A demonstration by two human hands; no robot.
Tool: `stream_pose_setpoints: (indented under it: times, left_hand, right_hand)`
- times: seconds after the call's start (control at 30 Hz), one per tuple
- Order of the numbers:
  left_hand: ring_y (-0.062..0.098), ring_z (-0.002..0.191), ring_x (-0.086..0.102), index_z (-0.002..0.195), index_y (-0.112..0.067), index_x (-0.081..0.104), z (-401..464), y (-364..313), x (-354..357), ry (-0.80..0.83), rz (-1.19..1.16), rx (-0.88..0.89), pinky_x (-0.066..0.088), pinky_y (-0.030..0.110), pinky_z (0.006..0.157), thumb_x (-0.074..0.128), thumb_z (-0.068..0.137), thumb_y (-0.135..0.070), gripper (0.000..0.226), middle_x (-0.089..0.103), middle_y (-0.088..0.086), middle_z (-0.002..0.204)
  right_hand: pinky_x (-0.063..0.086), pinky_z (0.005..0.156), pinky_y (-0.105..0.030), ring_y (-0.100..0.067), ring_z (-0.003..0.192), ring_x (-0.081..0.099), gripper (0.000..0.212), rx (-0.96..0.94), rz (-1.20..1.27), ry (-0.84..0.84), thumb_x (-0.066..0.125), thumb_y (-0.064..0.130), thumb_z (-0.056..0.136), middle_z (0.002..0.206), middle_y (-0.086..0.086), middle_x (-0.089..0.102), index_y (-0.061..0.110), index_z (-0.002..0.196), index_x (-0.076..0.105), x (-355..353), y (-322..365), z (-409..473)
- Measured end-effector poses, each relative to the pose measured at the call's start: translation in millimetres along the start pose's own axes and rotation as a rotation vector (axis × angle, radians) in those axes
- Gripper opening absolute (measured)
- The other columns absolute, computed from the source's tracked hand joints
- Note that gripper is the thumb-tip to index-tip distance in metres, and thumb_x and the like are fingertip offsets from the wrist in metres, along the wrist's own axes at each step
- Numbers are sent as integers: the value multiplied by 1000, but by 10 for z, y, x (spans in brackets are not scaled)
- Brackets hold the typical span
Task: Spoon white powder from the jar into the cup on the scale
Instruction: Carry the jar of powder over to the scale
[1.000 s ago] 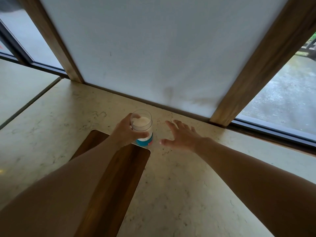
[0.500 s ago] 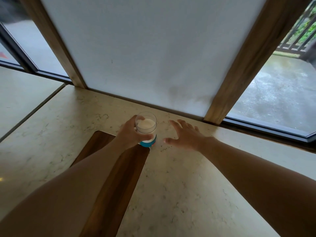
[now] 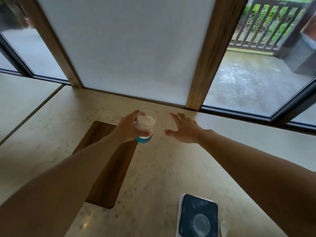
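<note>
The left hand (image 3: 130, 128) grips the open jar (image 3: 146, 124) of white powder at the far side of the counter (image 3: 162, 168), while the right hand (image 3: 183, 129) hovers spread and empty just right of it. No spooning has begun, judging by the distance to the scale (image 3: 198, 216) at the near right. The cup on it is a faint blur, and a pale shape beside it, perhaps a spoon, is cut off.

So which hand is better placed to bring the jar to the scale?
The left hand: it already grips the jar. The right hand is open beside it, holding nothing.
</note>
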State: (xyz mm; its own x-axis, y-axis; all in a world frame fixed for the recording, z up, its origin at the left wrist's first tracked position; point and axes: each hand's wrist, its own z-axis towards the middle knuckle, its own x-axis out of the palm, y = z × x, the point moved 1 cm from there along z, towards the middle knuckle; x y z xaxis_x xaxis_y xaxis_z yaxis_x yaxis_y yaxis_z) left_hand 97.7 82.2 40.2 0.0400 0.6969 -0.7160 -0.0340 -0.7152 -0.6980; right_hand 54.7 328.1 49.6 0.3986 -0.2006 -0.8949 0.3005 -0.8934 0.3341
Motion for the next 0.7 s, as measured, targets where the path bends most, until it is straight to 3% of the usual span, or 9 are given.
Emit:
stream_pose_setpoints:
  times: [0.23, 0.43, 0.57, 0.7]
  left_hand:
    - [18, 113, 62, 131, -29, 52, -527, -360, 200, 20, -87, 28, 58, 34, 92, 89, 64, -44, 78, 63, -8, 126]
    - [18, 109, 62, 128, -32, 52, -881, -533, 460, 65, -121, 7, 52, 22, 81, 91, 63, -40, 76, 64, -9, 120]
    - [19, 113, 61, 132, -31, 51, -1136, -618, 615, 96, -103, 17, 57, 33, 91, 91, 64, -39, 79, 63, -7, 123]
    - [20, 110, 63, 132, -30, 53, -1378, -630, 742, 84, -87, 5, 56, 33, 88, 91, 61, -39, 81, 65, -8, 120]
  right_hand:
    - [12, 118, -62, -33, 151, 6, 96, 65, 63, -18, 47, 81, 78, 167, -1, 4, 39, 153, 4, 58, -107, -755]
    - [15, 118, -60, -34, 151, 10, 100, 100, 75, -23, 47, 84, 75, 166, -4, 6, 38, 153, 5, 322, -277, -1318]
    - [16, 118, -59, -34, 150, 13, 98, 139, 87, -24, 48, 82, 76, 166, -4, 8, 37, 153, 6, 528, -375, -1649]
    - [19, 118, -59, -35, 149, 17, 96, 157, 141, -35, 51, 78, 79, 166, -5, 11, 35, 154, 9, 690, -436, -1920]
